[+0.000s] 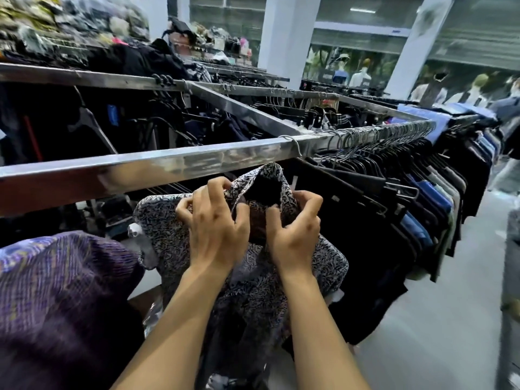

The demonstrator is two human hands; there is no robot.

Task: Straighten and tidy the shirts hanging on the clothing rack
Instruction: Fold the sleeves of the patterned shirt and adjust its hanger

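Observation:
A black-and-white patterned shirt (166, 237) hangs by a wire hanger hook (295, 146) from the metal rack rail (168, 164) right in front of me. My left hand (216, 229) pinches the left side of its collar. My right hand (295, 235) grips the right side of the collar opening, where a dark inner lining shows. Both hands sit just below the rail. To the right, a dense row of dark shirts (380, 209) on black hangers fills the rail.
A purple woven garment (62, 291) bulges at the lower left. More rails with dark clothes (197, 119) cross behind. White pillars (287, 38) and mannequins stand at the back. A grey floor aisle (439, 319) runs along the right, with people at the far right edge.

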